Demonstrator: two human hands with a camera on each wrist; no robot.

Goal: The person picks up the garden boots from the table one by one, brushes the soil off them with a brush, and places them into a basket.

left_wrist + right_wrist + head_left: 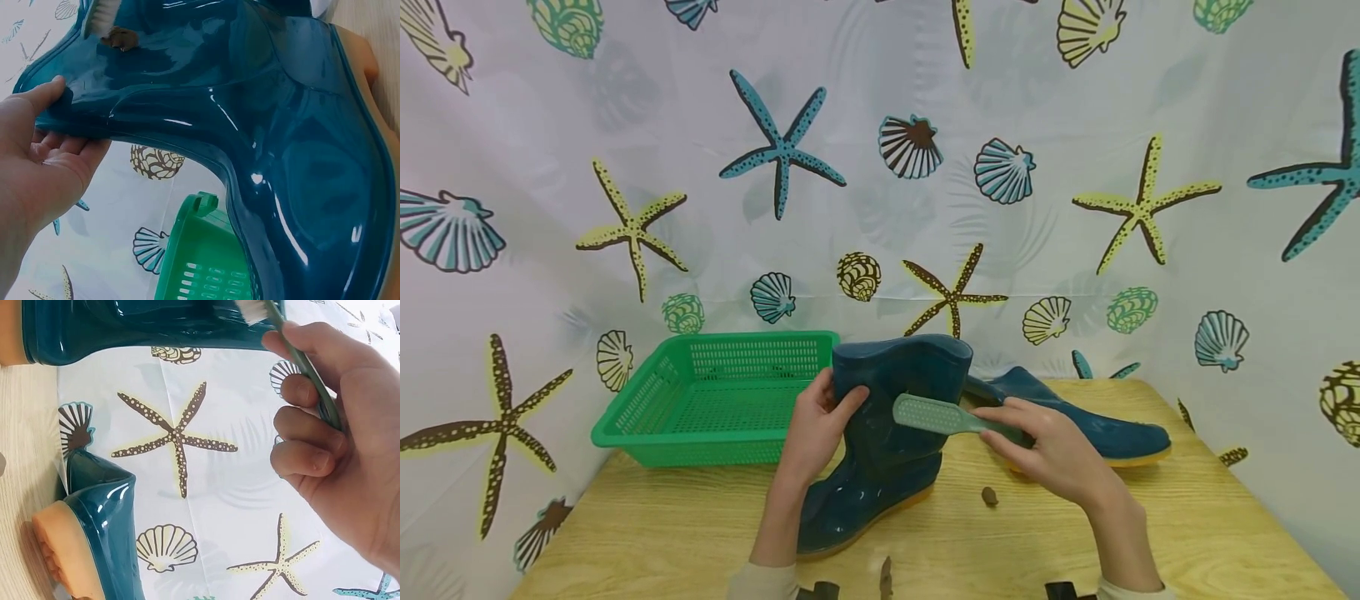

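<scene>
A glossy dark-blue rain boot [887, 442] with a tan sole stands on the table in the head view, toe toward the left front. My left hand [820, 425] grips its shaft near the top, thumb on the near side, fingers behind. In my right hand [1052, 450] is the handle of a green scrub brush [928, 414], its bristles facing the shaft. The left wrist view shows the white bristles [103, 15] at a brown clump of dirt [122, 39] on the shaft. Right fingers [303, 425] curl round the brush handle [312, 375].
A second blue boot [1097, 425] lies on its side at the right. At the back left stands a green plastic basket [662, 446]. Small brown clumps [989, 497] lie on the wooden table [1037, 542]. A patterned curtain [865, 225] hangs behind.
</scene>
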